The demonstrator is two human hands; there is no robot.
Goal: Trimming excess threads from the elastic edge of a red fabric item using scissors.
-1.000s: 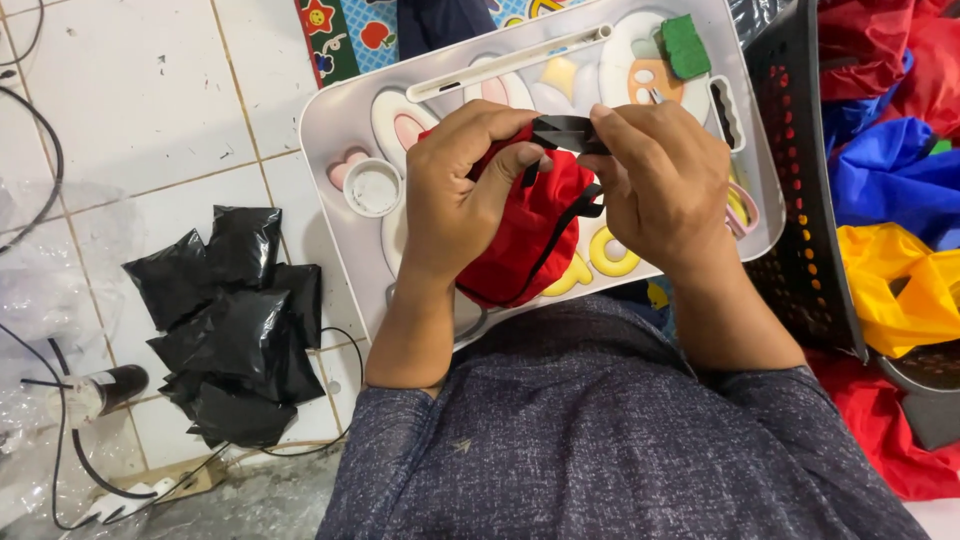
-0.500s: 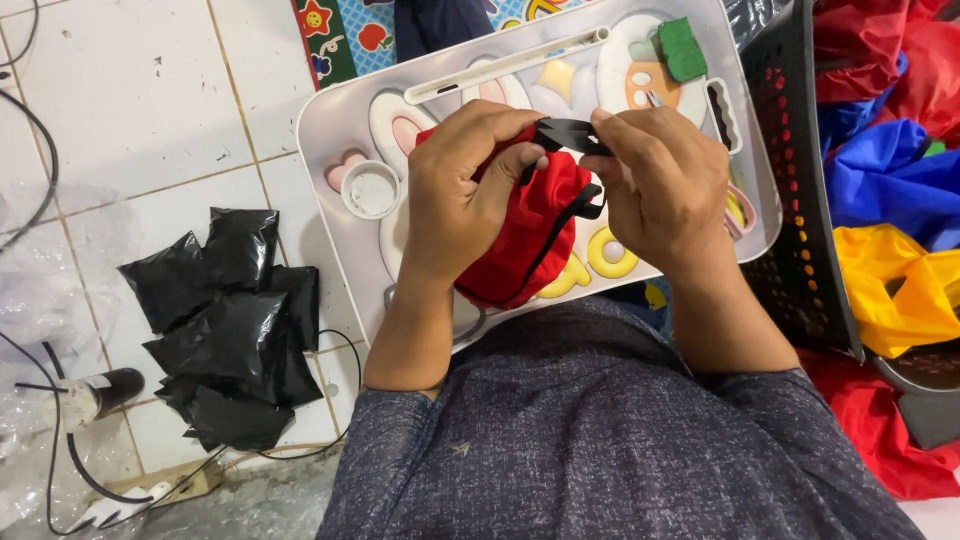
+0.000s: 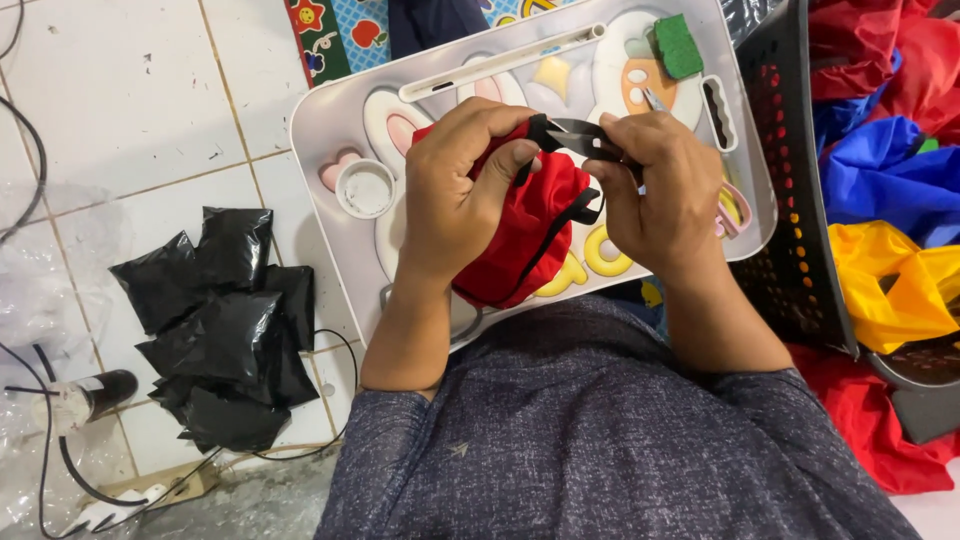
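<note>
Packets of black plastic (image 3: 222, 330) were heaped on the tiled floor (image 3: 110, 110), left of a grey tray (image 3: 330, 140) printed with a rabbit and a carrot. Above that tray a red fabric pouch (image 3: 520, 235) was clasped by the left hand (image 3: 455, 200), while its black strap (image 3: 572, 135) was pinched by the right hand (image 3: 665, 195). Red, blue and yellow cloth (image 3: 890, 180) was held in a black basket (image 3: 790, 230) at the right.

Tray picture (image 3: 640, 85) mostly behind hands; black basket (image 3: 790, 200) cut off.
</note>
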